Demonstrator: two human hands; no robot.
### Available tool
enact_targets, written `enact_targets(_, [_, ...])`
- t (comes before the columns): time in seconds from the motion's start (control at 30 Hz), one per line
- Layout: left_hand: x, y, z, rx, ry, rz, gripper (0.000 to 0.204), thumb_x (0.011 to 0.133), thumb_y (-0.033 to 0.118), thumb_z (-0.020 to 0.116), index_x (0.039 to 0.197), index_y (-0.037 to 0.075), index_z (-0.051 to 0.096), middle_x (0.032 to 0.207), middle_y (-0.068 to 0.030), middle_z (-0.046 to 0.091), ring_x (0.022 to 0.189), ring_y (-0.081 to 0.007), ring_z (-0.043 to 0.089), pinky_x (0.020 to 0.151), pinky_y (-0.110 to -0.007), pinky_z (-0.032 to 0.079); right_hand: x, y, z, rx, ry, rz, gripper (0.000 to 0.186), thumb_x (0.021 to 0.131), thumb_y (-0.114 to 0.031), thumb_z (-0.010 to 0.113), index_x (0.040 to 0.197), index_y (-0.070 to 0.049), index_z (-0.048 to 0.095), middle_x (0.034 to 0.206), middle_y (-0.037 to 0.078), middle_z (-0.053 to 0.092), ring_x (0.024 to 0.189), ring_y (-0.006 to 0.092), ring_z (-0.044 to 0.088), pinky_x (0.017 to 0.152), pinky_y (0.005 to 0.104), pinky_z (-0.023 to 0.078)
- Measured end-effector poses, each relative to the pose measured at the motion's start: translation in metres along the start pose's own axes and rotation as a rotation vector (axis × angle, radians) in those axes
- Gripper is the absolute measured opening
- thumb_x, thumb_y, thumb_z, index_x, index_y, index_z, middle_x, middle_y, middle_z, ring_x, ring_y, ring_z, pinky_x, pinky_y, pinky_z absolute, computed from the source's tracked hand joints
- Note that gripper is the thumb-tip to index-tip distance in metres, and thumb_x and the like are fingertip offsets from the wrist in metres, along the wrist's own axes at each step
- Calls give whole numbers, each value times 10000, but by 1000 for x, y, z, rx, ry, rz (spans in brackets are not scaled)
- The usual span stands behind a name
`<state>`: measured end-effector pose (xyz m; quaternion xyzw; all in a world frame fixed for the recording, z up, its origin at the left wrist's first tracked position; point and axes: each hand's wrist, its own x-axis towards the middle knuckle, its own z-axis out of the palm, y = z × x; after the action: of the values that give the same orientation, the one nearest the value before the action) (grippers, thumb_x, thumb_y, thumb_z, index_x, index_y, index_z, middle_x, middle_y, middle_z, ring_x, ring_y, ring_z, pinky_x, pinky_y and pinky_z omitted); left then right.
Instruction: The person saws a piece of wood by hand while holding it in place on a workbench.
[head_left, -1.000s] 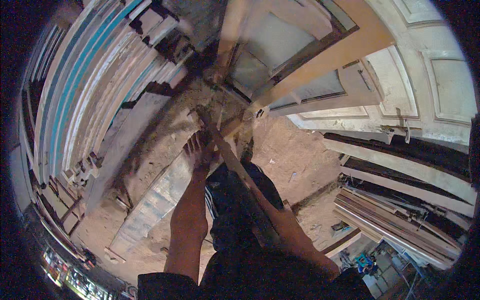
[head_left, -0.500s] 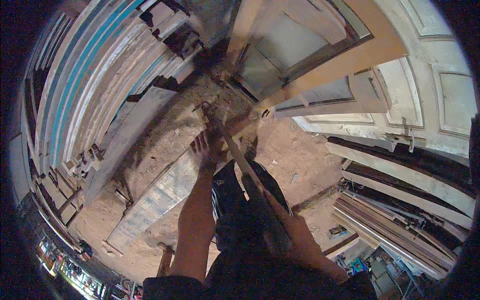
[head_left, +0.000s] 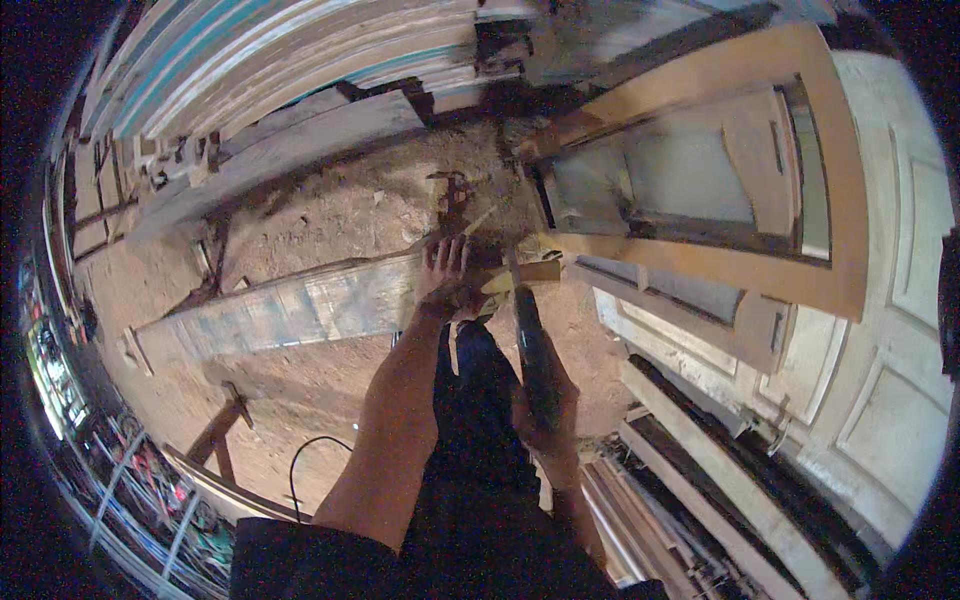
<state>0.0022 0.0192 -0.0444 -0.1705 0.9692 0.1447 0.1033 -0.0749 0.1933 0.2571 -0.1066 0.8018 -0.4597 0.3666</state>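
A long weathered grey plank [head_left: 290, 310] lies across a low support over the sandy floor. My left hand [head_left: 445, 275] presses down on its right end, next to a short pale piece of wood [head_left: 520, 275]. My right hand [head_left: 545, 405] grips the handle of a long dark hand saw [head_left: 528, 340], whose blade runs up toward the plank's end beside my left hand. My dark trouser leg [head_left: 470, 400] stands between my two forearms.
Wooden door frames [head_left: 720, 190] and white panelled doors [head_left: 900, 330] lean at the right. Stacked painted boards [head_left: 270, 60] fill the top left. A dark cable [head_left: 310, 455] and wooden struts [head_left: 225, 430] lie on the sandy floor [head_left: 340, 210] at the lower left.
The view has swung, so the plank now runs nearly level leftward. My left hand has stayed on its end, and my right hand has come into view on the saw handle.
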Motion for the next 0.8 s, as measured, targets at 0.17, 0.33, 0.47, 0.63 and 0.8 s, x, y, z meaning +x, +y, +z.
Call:
enact_targets(0.17, [-7,-4,40,99,-103,-31,1067,768,579,709,1546,12,247,1539,-159,354,1437,-337,313,1175,-575,205,-8,-27,-8,-122,-9,106,544,865,-15,627,1392,25,498,1107,125,666,928,139,612,796,270,490])
enact_targets(0.33, [-18,8,32,-39,-69,-48,1091,761,588,716,1554,14,235,1560,-169,329,1438,-337,312,1158,-570,241,-13,-29,-9,-142,14,79,512,862,8,632,1359,29,512,1042,82,647,865,133,585,746,274,486])
enact_targets(0.47, [7,17,-33,6,-171,-48,1072,784,611,684,1555,15,237,1568,-173,325,1435,-342,317,1150,-570,252,30,6,16,112,27,93,493,873,11,625,1353,31,514,1034,76,650,853,147,591,750,289,492])
enact_targets(0.63, [3,27,-35,41,-190,-41,1057,796,620,668,1550,9,248,1553,-191,341,1437,-349,318,1148,-577,255,-40,-52,-29,-342,-23,131,492,890,0,576,1375,40,504,1189,160,666,997,198,647,877,322,504])
enact_targets(0.8, [-3,21,-31,-72,-171,-52,1119,742,608,718,1544,-11,242,1558,-219,319,1455,-387,281,1165,-590,225,15,-13,11,-12,23,124,507,863,11,568,1366,48,515,1276,208,646,1114,246,656,929,350,511])
